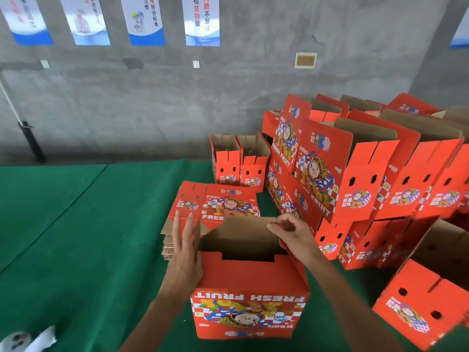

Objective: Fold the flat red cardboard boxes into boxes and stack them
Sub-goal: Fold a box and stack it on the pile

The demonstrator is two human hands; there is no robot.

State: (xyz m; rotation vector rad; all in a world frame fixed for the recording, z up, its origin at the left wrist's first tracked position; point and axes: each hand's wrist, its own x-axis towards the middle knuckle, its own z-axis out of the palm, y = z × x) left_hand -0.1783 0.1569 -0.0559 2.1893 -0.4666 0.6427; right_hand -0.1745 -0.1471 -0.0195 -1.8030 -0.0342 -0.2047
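Observation:
A red "FRESH FRUIT" cardboard box (pixel 250 298) stands upside-down in front of me on the green cloth, its bottom flaps partly up. My left hand (pixel 184 252) lies flat with straight fingers against the box's left side flap. My right hand (pixel 291 231) pinches the top right corner of the raised brown far flap (pixel 241 236). Behind the box lies a pile of flat red boxes (pixel 218 207). Folded red boxes (pixel 355 179) are stacked at the right.
The green cloth (pixel 76 224) covers the table, which ends at a grey concrete wall with posters. Two small folded boxes (pixel 239 161) stand behind the flat pile. Another folded box (pixel 429 301) lies tilted at the near right. A white object (pixel 28 339) sits at the bottom left.

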